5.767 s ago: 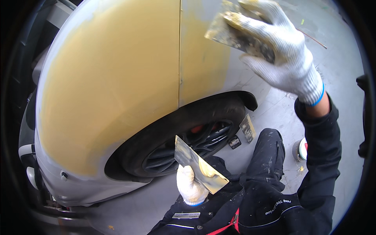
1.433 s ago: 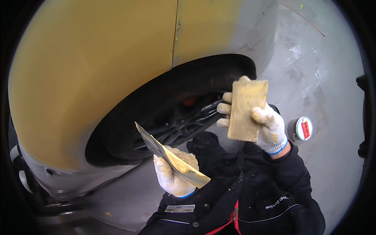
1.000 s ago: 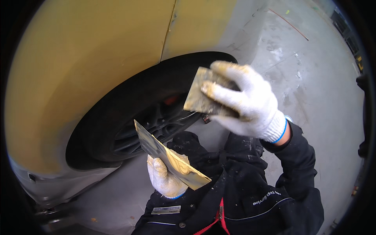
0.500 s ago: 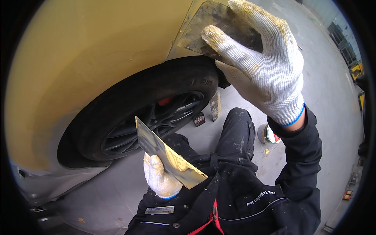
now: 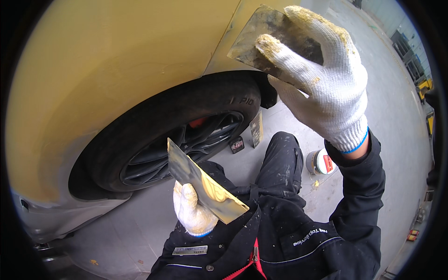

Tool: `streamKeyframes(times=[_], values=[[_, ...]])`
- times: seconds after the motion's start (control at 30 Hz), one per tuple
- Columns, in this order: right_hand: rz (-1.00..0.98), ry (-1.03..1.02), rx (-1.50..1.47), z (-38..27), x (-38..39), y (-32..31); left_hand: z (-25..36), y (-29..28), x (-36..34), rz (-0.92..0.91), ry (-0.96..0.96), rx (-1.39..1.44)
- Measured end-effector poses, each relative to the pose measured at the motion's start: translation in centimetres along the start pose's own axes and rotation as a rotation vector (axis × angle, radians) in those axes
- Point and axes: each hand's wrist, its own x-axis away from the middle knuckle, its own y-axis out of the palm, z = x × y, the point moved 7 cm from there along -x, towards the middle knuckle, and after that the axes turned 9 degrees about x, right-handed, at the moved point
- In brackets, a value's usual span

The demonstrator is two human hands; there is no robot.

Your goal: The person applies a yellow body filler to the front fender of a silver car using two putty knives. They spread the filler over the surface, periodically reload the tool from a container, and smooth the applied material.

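Observation:
In a white knit glove, my right hand (image 5: 329, 84) grips a flat metal putty spreader (image 5: 261, 37), its fingers spread across the smeared blade. The blade's edge lies at or close to the car's body panel (image 5: 135, 42), which is coated in yellowish filler; whether they touch I cannot tell. Lower down, my gloved left hand (image 5: 193, 212) holds a second flat putty spreader (image 5: 186, 168) tilted in front of my lap. Yellow putty (image 5: 217, 191) lies in a ridged smear along that blade. Both gloves carry dried putty, heaviest on the right fingertips.
A black tyre (image 5: 177, 102) with a dark spoked wheel sits below the panel. On the grey floor stand a can (image 5: 321, 162), a small dark box (image 5: 237, 144) and a putty-stained board (image 5: 256, 128). My bent knee (image 5: 282, 154) is between wheel and can.
My right hand and its spreader have moved slightly right and down in the view. The left hand with its loaded spreader has shifted a little to the right.

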Motion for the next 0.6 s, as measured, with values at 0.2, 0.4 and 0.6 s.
streamKeyframes(times=[0.2,0.4,0.6], values=[[-0.021,-0.077,0.133,0.1,-1.0,-1.1,0.2,1.4,0.0,-0.005,0.053,-0.14],[0.114,-0.513,0.126,-0.2,-1.9,-1.0,0.5,2.0,0.0,0.01,0.061,-0.192],[0.334,-0.857,0.285,-0.8,0.0,-1.3,0.3,2.3,-0.1,-0.012,0.041,-0.206]])
